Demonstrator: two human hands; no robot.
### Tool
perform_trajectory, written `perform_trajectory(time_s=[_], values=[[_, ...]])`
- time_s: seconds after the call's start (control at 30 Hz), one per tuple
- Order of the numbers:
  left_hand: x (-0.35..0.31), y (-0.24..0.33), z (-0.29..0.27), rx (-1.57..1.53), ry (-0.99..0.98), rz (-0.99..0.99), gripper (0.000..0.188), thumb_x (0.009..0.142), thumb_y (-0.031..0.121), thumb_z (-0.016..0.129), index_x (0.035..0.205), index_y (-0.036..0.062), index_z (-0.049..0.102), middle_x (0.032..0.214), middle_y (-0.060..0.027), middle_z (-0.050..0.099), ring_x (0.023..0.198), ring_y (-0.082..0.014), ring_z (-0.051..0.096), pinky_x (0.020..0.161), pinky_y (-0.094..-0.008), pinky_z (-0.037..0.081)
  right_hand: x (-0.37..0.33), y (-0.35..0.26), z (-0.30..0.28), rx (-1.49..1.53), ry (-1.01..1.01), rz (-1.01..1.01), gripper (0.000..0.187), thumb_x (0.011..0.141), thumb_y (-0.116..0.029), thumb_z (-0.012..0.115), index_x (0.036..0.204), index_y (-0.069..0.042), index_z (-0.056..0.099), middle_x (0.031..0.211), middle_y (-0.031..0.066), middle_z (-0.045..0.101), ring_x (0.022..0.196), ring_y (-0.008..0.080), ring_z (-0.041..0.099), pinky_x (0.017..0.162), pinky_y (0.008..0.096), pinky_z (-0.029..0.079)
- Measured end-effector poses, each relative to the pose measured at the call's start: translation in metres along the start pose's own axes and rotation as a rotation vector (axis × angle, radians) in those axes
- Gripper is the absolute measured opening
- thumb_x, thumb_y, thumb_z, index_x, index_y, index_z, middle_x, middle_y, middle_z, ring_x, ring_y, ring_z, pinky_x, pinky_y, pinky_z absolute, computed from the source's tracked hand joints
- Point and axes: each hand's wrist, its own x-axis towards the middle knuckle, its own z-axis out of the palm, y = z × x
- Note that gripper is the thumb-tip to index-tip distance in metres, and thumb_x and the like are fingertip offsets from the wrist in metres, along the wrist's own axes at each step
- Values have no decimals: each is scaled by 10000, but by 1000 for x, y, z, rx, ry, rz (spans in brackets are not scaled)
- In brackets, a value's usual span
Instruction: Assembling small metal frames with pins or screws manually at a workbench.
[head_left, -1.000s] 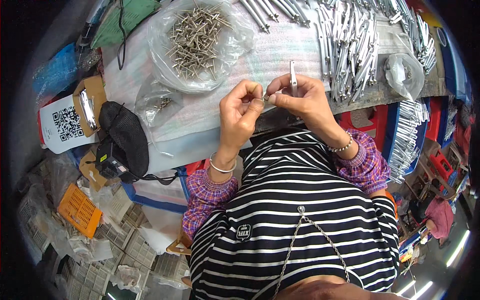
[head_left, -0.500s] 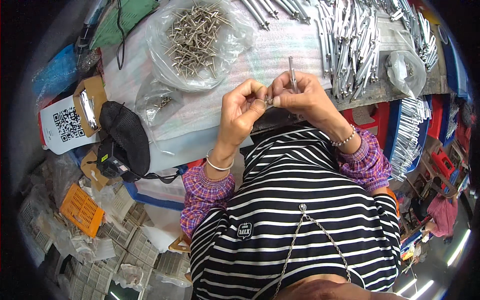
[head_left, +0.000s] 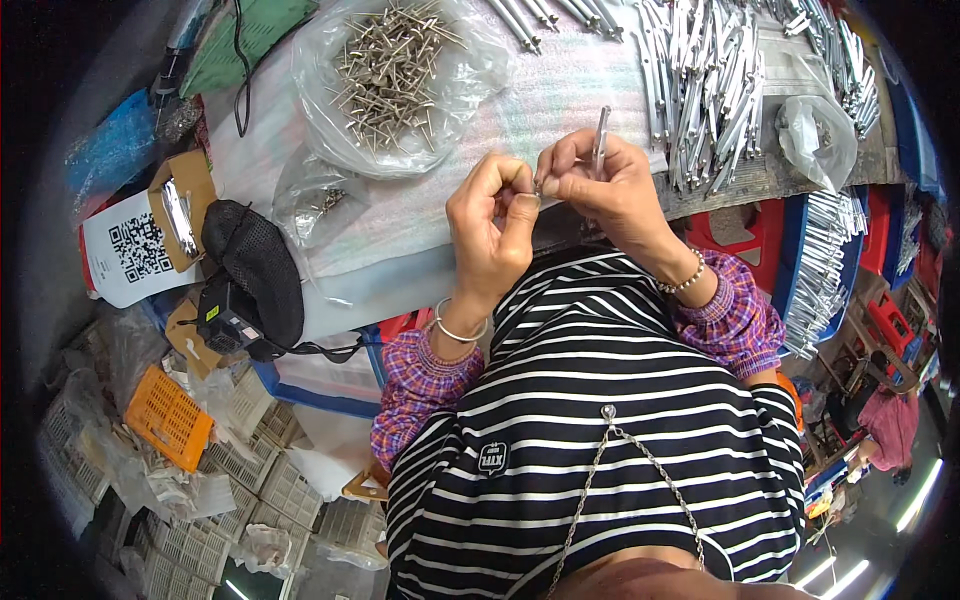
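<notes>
My left hand and my right hand meet fingertip to fingertip over the table's near edge. A slim silver metal bar stands up out of my right hand, held among its curled fingers, and its lower part is hidden. My left thumb and forefinger are pinched together against the right fingertips. Whatever small piece sits between them is too covered to name. Beyond my hands lies a clear plastic bag full of T-shaped metal pins. A smaller clear bag with small metal parts is to its left.
Many silver metal bars are heaped on the table at the right, beside a small plastic bag. A blue bin of bars stands below. A black mesh pouch and a cardboard box sit at the left.
My left hand has turned slightly more upright, with its wrist shifted right. The bar in my right hand has tilted and moved a little to the right.
</notes>
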Motion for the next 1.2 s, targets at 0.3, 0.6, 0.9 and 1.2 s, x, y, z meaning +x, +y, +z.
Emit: perform_trajectory(time_s=[0.3,0.6,0.9,1.2], values=[[2,4,-3,-220,-63,-204,59,814,-34,497,783,16,496,688,57,424,590,-3,355,505,-163,286,0,-8,-6,-702,-80,-405,133,713,76,589,829,12,576,794,36,613,611,53,471,542,180,372],[11,7,-17,-226,-220,-312,58,816,-24,481,784,22,497,687,68,410,600,5,351,517,-156,276,-1,-16,-3,-657,-75,-225,164,688,7,666,830,-21,590,752,-27,590,542,8,369,474,173,284],[18,7,-20,-206,-274,-411,52,799,-16,491,767,19,511,680,67,429,596,-2,360,518,-167,280,1,-14,-7,-716,-124,-345,172,681,12,655,839,-15,592,747,-16,600,521,25,383,472,181,302],[23,9,-23,-185,-354,-430,47,816,7,503,782,16,534,659,68,435,585,-4,359,510,-168,280,0,-12,-5,-750,-142,-436,171,665,30,631,828,-8,597,744,2,606,502,36,396,461,196,310]])
